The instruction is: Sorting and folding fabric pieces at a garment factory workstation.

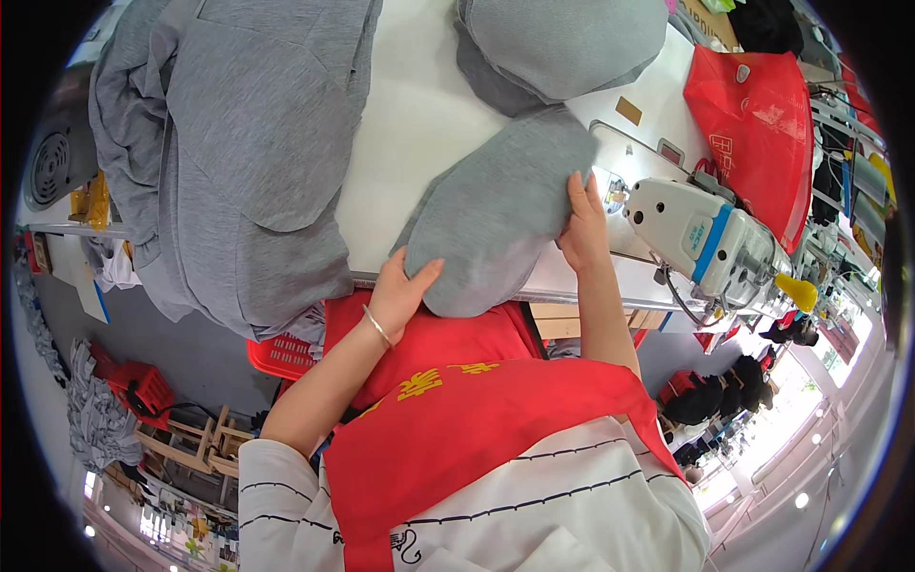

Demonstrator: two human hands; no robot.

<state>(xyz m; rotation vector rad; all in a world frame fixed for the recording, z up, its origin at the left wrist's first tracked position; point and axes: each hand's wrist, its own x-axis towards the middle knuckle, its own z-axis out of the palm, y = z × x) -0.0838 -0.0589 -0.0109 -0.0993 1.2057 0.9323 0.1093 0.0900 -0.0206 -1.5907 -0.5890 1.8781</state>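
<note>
A rounded grey knit fabric panel (493, 207) lies slanted across the white sewing table (407, 107), its lower end hanging over the front edge above my lap. My left hand (404, 289) grips its lower left edge, thumb on top and the fingers hidden beneath. At the upper right edge my right hand (585, 225) holds the cloth close to the needle area of a Jack sewing machine (693, 229). The panel lies to the left of the presser foot (616, 194). Its edge looks doubled on the left, with another layer showing underneath.
A large pile of grey garment pieces (250, 143) covers the table's left side. More cut grey panels (565, 43) are stacked at the back. A red bag (758, 136) stands behind the machine. Below the table edge, a red plastic basket (282, 356) sits at left.
</note>
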